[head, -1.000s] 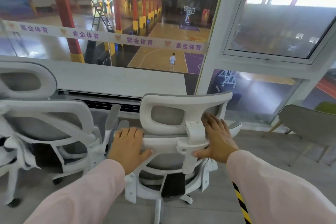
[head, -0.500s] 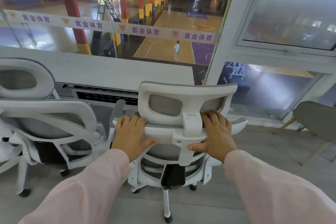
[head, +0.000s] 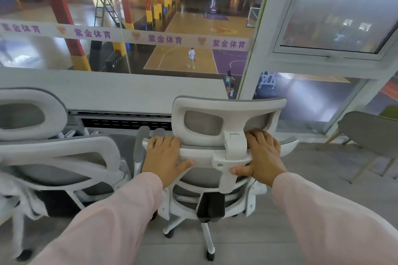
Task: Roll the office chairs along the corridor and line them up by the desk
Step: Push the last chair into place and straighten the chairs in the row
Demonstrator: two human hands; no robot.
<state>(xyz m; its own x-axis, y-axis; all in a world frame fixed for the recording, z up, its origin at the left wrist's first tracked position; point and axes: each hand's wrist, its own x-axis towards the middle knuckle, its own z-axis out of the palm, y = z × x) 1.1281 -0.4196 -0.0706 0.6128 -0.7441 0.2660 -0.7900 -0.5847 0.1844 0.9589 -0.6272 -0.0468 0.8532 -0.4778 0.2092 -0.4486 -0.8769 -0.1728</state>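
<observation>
The office chair (head: 228,106) stands mid-view, its back toward the camera and its front close against the flat white worktop (head: 107,90). Its frame is smooth white plastic, with grey mesh stretched in the curved headrest and the backrest, and a white post joins the two. The left hand (head: 164,157) and right hand (head: 263,157) both grip the backrest's top rail, one on each side of the post. The fingers (head: 163,142) curl over the rail's far edge and the thumbs press its near face. Below, white base legs spread to a dark castor (head: 210,256) on the grey floor (head: 323,189).

Just beside it on the left, across a narrow gap, is a second chair (head: 64,150) of the same make. Its left side is cut off at the picture's edge, and something pale hanging there is too blurred to name. To the right the floor lies open as far as a grey shell chair (head: 370,133) on slim wooden legs. The worktop's far edge meets a large window (head: 172,17). The office chair's seat is hidden behind its backrest.
</observation>
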